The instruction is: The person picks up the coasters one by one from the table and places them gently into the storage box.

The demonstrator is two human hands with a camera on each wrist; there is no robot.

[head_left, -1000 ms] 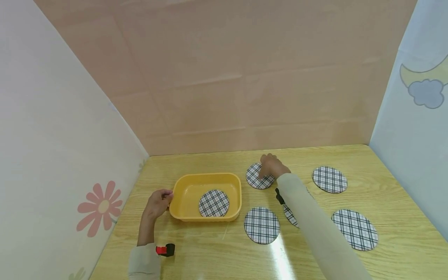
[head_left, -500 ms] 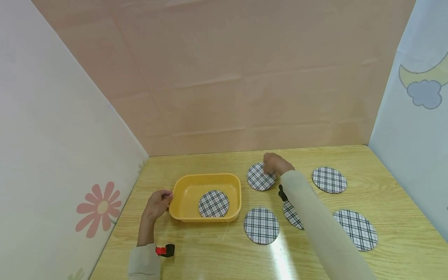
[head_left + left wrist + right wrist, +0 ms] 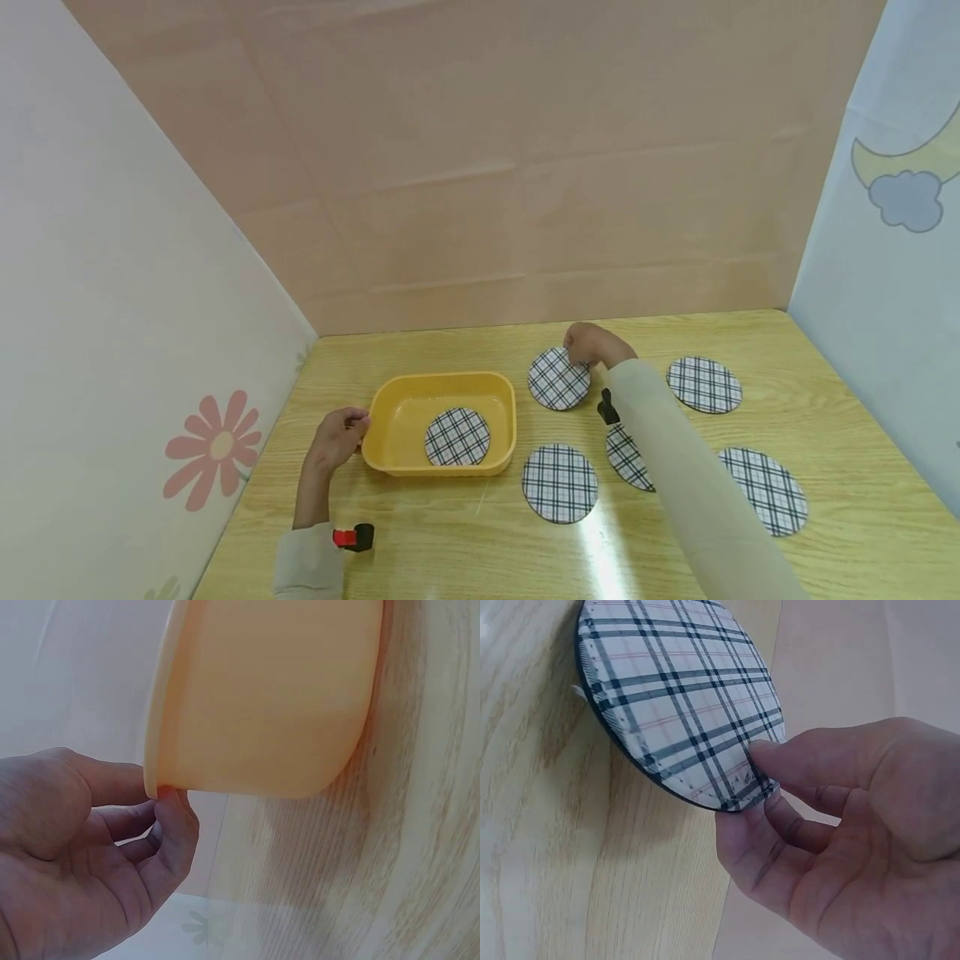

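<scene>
**Plaid disc pinched at its rim, tub steadied by the left hand**

The right hand (image 3: 588,345) pinches the far edge of a round plaid coaster (image 3: 558,378), thumb on the patterned face and fingers curled beneath. The disc is thin and flat, white with dark crossing lines, with a dark rim. It sits on the wood-grain table (image 3: 465,533) just right of the tub (image 3: 439,422), with its pinched edge raised.

The left hand (image 3: 336,435) grips the tub's left rim, thumb against the lip and fingers curled under. The tub is smooth yellow plastic, rectangular with rounded corners, and holds one more plaid disc (image 3: 457,437) flat on its floor.

Four further discs lie on the table to the right, one partly hidden by the sleeve (image 3: 690,483).

The right wrist view alone shows the coaster's (image 3: 679,701) fine stitch-like marks and its edge lifted off the wood. The left wrist view alone shows the tub's (image 3: 262,690) matte outer wall and the thumb (image 3: 174,825) tucked at the lip. Only the head view shows the whole layout.
</scene>
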